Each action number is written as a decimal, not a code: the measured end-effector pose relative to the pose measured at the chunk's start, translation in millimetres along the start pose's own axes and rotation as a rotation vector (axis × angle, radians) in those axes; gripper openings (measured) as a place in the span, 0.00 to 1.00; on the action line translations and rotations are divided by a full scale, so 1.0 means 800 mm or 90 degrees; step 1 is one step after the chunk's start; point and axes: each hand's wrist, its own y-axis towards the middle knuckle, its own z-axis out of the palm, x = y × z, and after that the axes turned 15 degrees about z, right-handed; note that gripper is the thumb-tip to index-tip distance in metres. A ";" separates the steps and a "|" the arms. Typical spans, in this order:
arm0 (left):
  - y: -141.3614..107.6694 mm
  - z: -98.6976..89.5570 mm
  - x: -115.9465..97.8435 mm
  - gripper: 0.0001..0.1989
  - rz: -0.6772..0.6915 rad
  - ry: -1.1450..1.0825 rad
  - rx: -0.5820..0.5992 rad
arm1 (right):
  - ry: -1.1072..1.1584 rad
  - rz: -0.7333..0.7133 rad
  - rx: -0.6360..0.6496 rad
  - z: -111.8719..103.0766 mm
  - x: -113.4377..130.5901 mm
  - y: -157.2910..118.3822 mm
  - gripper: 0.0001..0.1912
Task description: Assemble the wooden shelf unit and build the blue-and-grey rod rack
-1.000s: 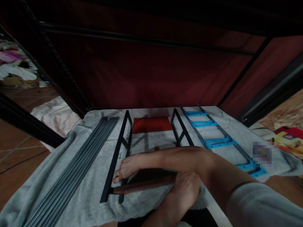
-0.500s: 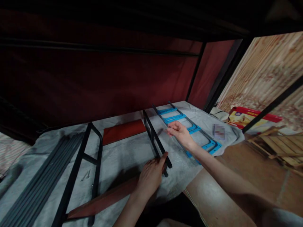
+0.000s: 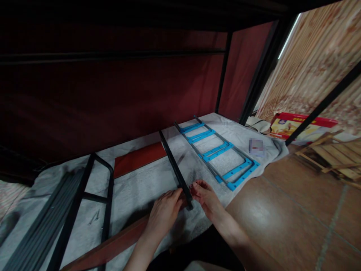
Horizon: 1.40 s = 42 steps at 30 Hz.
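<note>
Near centre, the black frame (image 3: pixel 175 165) slants lengthwise between both close hands; the left hand (image 3: pixel 166 209) grasps the board (image 3: pixel 113 244); the right hand (image 3: pixel 205 195), right of the frame, looks pinched, its hold unclear.

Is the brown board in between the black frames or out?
In between: the brown board stretches from the left black frame to the right black frame.

Dim on the whole, with brighter light to the right.

The red backing (image 3: pixel 126 98) behind the far edge of the grey cloth (image 3: pixel 146 182) sinks into gloom, almost black at the top. Past the cloth's right edge, a pale glare marks the tiled floor (image 3: pixel 290 214). Dark shadow pools beside the left hand (image 3: pixel 166 207). Wide-angle distortion stretches the picture's sides, fine detail is soft, and pixelation masks a patch (image 3: pixel 256 147) near the right corner.
</note>
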 end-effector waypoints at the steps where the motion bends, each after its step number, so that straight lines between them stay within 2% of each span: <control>1: 0.001 0.000 0.001 0.18 -0.005 -0.007 0.001 | 0.000 -0.002 0.000 0.000 0.001 0.000 0.20; 7: 0.005 -0.001 0.003 0.19 -0.011 -0.023 -0.002 | -0.001 0.001 0.014 0.002 0.006 -0.010 0.21; 13: 0.003 -0.002 0.000 0.19 -0.011 -0.017 -0.006 | -0.044 -0.052 -0.010 0.011 0.002 -0.012 0.19; 32: 0.002 -0.004 0.010 0.17 0.031 -0.047 -0.027 | -0.213 -0.019 -0.020 0.005 0.022 -0.009 0.18; 37: 0.001 -0.005 0.009 0.19 0.031 -0.072 -0.027 | -0.281 -0.004 0.033 0.004 0.031 -0.007 0.18; 42: 0.001 -0.008 0.008 0.19 0.036 -0.076 -0.025 | -0.331 -0.012 0.033 -0.003 0.028 0.002 0.18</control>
